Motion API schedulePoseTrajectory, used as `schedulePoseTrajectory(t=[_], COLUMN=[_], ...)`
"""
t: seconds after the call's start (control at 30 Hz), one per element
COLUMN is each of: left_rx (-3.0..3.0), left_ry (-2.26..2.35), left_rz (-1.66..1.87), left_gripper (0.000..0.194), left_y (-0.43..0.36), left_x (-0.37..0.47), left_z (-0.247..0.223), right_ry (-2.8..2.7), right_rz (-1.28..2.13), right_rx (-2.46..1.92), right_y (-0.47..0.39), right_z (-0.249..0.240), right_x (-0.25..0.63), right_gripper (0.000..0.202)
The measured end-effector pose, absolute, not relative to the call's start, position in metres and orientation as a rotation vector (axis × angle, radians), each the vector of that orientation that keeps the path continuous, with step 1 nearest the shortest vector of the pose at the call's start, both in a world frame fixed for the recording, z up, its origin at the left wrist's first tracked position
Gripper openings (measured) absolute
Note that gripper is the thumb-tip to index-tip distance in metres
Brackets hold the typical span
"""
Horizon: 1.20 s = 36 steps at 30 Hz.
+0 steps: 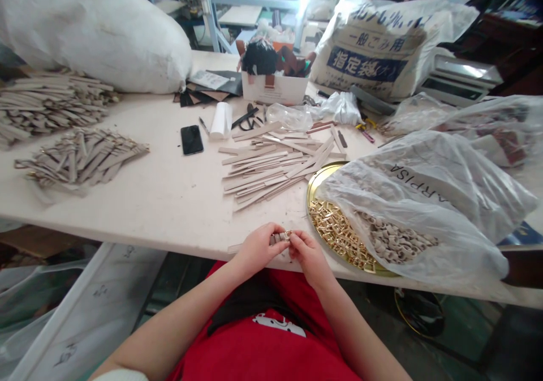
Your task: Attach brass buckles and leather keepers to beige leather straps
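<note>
At the table's front edge, my left hand (261, 251) is closed around a beige strip (279, 238) that looks folded or stacked with small loops. My right hand (307, 253) touches its right end with pinched fingertips, where a small metal glint shows; the exact piece is too small to make out. Beyond the hands lies a loose spread of flat beige strips (271, 168). To the right, a round gold tray (313, 187) holds many small gold buckles (335, 228). Small beige loops (392, 239) sit in a clear plastic bag (424, 188) resting over the tray.
On the left are a pile of strips with metal ends (85, 157) and a larger strip pile (51, 103). A phone (192, 140), a white roll (221, 120), a box (274, 89) and large sacks (127, 35) stand farther back.
</note>
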<state>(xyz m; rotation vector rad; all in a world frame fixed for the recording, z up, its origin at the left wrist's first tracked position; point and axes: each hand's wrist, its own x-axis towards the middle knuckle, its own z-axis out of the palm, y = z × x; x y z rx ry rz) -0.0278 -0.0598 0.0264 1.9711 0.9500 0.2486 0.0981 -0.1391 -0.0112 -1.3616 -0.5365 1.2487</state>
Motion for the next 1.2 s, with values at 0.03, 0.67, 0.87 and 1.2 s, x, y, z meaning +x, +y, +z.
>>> schedulePoseTrajectory(t=[0.03, 0.67, 0.87, 1.2], left_rx=[1.947, 1.781, 1.772, 2.121], left_ry=[0.940, 0.948, 0.938, 0.986], left_rz=[0.244, 0.255, 0.255, 0.253], left_gripper=[0.025, 0.024, 0.022, 0.025], left_y=[-0.0597, -0.0610, -0.0653, -0.0603], left_x=[-0.0269, -0.0202, -0.0211, -0.0238], left_z=[0.0274, 0.0261, 0.0272, 0.0212], right_ry=[-0.507, -0.379, -0.347, -0.548], right_rz=[1.260, 1.265, 1.263, 1.108], right_rx=[-1.335, -1.243, -1.224, -1.437], right_y=[-0.1393, -0.1391, -0.1397, -0.1375], right_z=[-0.0126, -0.0154, -0.0159, -0.0133], right_x=[0.0985, 0.0974, 0.0973, 0.0975], right_gripper=[0.022, 0.024, 0.024, 0.023])
